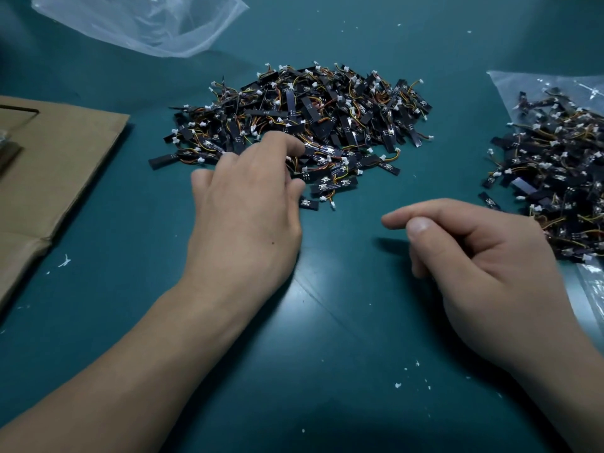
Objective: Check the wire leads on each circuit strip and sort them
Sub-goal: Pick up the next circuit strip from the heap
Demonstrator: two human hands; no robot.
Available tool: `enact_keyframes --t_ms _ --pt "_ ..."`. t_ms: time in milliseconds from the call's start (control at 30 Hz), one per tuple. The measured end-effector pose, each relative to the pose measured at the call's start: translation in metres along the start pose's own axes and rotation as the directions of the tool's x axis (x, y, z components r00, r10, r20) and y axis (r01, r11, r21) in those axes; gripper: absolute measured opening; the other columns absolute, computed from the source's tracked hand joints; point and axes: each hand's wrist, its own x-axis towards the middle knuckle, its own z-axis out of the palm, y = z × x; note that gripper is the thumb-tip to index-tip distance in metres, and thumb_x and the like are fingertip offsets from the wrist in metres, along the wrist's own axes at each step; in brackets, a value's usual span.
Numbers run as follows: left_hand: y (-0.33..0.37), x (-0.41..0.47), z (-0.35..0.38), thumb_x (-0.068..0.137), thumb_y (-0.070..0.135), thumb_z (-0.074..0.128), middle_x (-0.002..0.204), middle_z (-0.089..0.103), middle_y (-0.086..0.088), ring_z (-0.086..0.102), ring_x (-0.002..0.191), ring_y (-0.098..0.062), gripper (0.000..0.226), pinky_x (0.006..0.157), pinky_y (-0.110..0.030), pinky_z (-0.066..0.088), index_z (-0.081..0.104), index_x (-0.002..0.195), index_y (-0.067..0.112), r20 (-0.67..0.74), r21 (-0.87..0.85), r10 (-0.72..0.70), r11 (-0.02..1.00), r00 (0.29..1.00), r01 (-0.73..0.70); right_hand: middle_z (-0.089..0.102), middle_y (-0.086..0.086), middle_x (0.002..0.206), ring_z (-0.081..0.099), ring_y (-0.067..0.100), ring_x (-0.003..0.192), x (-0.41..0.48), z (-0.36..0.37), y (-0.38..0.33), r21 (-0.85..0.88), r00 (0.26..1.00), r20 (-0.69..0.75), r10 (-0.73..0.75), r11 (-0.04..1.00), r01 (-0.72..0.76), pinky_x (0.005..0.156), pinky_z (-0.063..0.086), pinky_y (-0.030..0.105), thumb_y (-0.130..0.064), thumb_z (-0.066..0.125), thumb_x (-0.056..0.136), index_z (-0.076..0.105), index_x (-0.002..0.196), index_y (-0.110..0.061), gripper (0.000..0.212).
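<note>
A large pile of circuit strips (300, 122) lies in the middle of the teal table (327, 338): small black boards with orange, yellow and red wire leads ending in white connectors, heaped across one another. A few strips lie loose at the pile's near edge, among them a single strip (309, 203) just beside the left thumb.

The left hand (243, 220) lies palm down at the near left edge of the pile, fingers spread and reaching in among the strips. Its index fingertip (294, 146) touches the strips there, and its thumb sits against the near edge of the pile. Whether the fingers pinch a strip or merely press on the heap cannot be told, since the hand covers the contact.

The right hand (483, 256) hovers over bare table, well apart from the pile, loosely curled with the thumb (421, 230) resting under the extended index finger; nothing shows between them.

At the right edge, a second heap of strips (555, 178) rests on a clear plastic bag (510, 83). Another clear plastic bag (147, 24) lies crumpled at the far left, and a flattened piece of brown cardboard (62, 165) covers the left side of the table. White flecks dot the surface.
</note>
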Motion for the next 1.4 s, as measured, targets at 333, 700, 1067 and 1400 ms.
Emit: enact_keyframes --t_ms 333,700,1067,1400 --pt "-0.0008 -0.0011 0.0012 0.087 0.002 0.059 0.094 0.062 0.007 0.054 0.09 -0.016 0.023 0.088 -0.027 0.046 0.065 0.101 0.02 0.008 -0.125 0.079 0.989 0.997 -0.077 0.06 -0.001 0.058 0.05 0.017 0.048 -0.0004 0.0002 0.0001 -0.049 0.999 0.032 -0.002 0.999 0.003 0.046 0.037 0.023 -0.03 0.06 0.097 0.077 0.092 -0.036 0.019" --pt "0.0047 -0.0053 -0.0024 0.092 -0.001 0.073 0.092 0.064 -0.001 0.057 0.082 -0.012 0.009 0.08 -0.022 0.048 0.07 0.1 0.004 -0.244 -0.269 0.487 0.797 0.839 -0.541 0.064 -0.005 0.068 0.054 0.015 0.053 0.0003 0.0013 -0.0018 0.001 0.999 0.038 0.039 0.999 -0.039 0.055 0.042 0.016 -0.036 0.067 0.091 0.072 0.111 -0.036 0.021" --pt "0.0028 -0.0036 0.0043 0.095 0.008 0.074 0.097 0.063 -0.008 0.063 0.084 -0.022 0.005 0.073 -0.04 0.057 0.072 0.095 0.003 -0.072 -0.462 0.585 0.698 0.808 -0.547 0.068 -0.011 0.068 0.056 0.012 0.052 0.0004 0.0013 -0.0043 -0.152 0.997 0.074 0.037 0.988 -0.025 0.056 0.047 0.032 -0.045 0.067 0.089 0.073 0.087 -0.034 0.013" --pt "0.0034 -0.0054 0.0048 0.086 -0.008 0.075 0.11 0.064 -0.006 0.056 0.092 -0.005 0.021 0.081 -0.028 0.052 0.073 0.101 0.006 -0.051 -0.392 0.582 0.736 0.812 -0.552 0.066 -0.007 0.064 0.058 0.017 0.055 0.0017 0.0031 -0.0033 -0.126 0.999 -0.034 0.034 0.991 -0.038 0.054 0.045 0.027 -0.042 0.066 0.093 0.07 0.08 -0.032 0.016"
